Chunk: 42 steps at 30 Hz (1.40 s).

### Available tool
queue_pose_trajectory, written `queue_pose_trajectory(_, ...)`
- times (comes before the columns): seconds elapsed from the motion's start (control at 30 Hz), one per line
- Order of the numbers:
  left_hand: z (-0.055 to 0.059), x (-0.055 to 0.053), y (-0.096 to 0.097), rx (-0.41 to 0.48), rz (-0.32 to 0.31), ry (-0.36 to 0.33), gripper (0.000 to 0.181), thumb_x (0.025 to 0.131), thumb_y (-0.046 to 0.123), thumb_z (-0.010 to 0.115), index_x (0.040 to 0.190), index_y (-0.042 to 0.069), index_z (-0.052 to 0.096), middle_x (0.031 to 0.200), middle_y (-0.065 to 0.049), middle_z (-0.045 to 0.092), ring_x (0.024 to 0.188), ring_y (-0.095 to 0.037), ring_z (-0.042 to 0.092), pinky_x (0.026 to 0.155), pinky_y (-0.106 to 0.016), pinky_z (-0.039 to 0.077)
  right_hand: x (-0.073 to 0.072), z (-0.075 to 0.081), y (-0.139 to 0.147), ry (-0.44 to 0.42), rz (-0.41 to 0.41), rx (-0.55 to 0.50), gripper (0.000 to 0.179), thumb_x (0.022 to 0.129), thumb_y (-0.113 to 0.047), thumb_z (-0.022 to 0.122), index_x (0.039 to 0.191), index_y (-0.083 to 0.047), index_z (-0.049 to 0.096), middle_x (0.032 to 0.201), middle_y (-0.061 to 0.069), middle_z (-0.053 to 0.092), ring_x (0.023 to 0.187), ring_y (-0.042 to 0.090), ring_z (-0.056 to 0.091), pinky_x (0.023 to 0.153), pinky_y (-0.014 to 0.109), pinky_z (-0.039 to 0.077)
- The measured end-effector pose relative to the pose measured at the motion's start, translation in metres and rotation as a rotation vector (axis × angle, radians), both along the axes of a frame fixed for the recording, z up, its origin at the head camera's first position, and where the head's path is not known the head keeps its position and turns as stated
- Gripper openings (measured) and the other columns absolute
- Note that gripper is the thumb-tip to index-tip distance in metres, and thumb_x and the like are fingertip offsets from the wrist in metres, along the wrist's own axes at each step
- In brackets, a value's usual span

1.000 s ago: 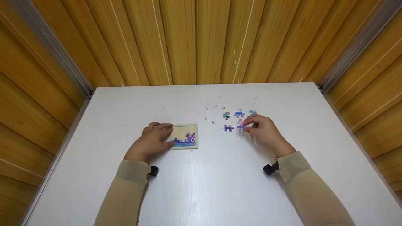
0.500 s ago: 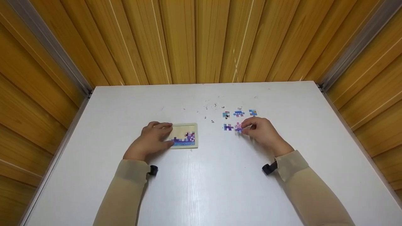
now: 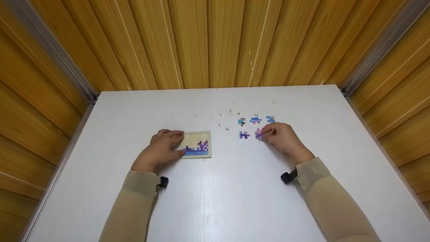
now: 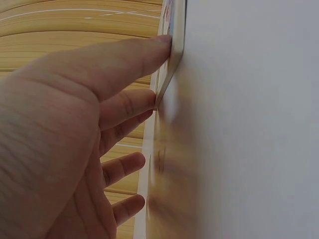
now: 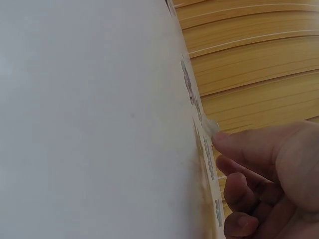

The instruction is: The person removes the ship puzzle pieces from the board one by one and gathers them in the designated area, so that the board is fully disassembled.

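Observation:
The left hand (image 3: 163, 146) lies over the left side of a small pale puzzle tray (image 3: 210, 144). Its thumb and index finger are extended, with fingertips on the tray's border. Joined blue and purple jigsaw pieces (image 3: 196, 152) fill the tray's near part and rise at its right; bare wood shows in the upper left. The right hand (image 3: 284, 139) pinches a pink and purple jigsaw piece (image 3: 258, 133) between thumb and fingers. In the right wrist view the thumb (image 5: 234, 143) presses this piece (image 5: 211, 127), seen nearly edge-on, just over the table.
Beside the right hand lie a purple piece (image 3: 244, 135), a teal piece (image 3: 242, 121), a blue striped piece (image 3: 255, 120) and a blue and orange piece (image 3: 270, 119). Small dark specks (image 3: 227, 129) dot the white table (image 3: 215, 201). Wood-look panels (image 3: 215, 43) stand behind it.
The right hand shifted the pink and purple piece slightly toward the person, then back to the right, turning it a little. The left hand and the tray stayed in place.

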<state>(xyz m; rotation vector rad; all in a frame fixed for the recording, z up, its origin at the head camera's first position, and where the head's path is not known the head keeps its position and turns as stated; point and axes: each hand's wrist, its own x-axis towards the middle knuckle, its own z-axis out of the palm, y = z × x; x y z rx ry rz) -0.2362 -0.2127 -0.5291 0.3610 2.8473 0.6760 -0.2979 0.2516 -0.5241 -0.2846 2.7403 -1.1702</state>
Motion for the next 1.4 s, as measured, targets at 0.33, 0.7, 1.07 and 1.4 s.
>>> queue_pose_trajectory(0.33,0.003,-0.001,-0.002,0.003,0.012,-0.003,0.075,0.104,0.041,0.077,0.17,0.017,0.053,0.182,0.001,0.045,0.172,-0.041,0.029,0.139,-0.072,0.024,-0.003,0.002,-0.001,0.014,0.01,0.024,0.017,0.102,-0.012,0.082,0.119,-0.009,0.085,0.122,0.016,0.081,0.098,0.023,0.065,0.081,0.028,0.055)
queue_pose_trajectory(0.7,0.005,-0.002,-0.002,-0.007,0.019,-0.006,0.075,0.103,0.04,0.077,0.17,0.017,0.053,0.182,0.0,0.045,0.171,-0.04,0.028,0.14,-0.072,0.021,-0.003,0.005,-0.002,0.02,0.016,0.037,0.02,0.103,-0.011,0.081,0.123,-0.009,0.084,0.123,0.016,0.08,0.099,0.023,0.064,0.085,0.034,0.053)
queue_pose_trajectory(1.07,0.004,0.0,-0.001,0.0,0.04,-0.02,0.075,0.103,0.042,0.078,0.17,0.019,0.053,0.182,0.002,0.045,0.172,-0.039,0.028,0.139,-0.073,0.025,-0.001,0.017,-0.018,-0.023,-0.013,-0.01,0.019,0.106,-0.022,0.079,0.123,-0.013,0.082,0.136,0.012,0.074,0.092,0.024,0.064,0.073,0.029,0.056)
queue_pose_trajectory(1.4,-0.002,-0.001,0.002,-0.005,0.061,-0.011,0.075,0.101,0.042,0.08,0.169,0.022,0.056,0.179,0.004,0.049,0.171,-0.039,0.03,0.137,-0.074,0.029,0.002,0.047,-0.075,0.078,0.059,-0.141,0.021,0.105,-0.022,0.08,0.122,-0.009,0.082,0.131,0.011,0.076,0.099,0.024,0.06,0.079,0.032,0.052)
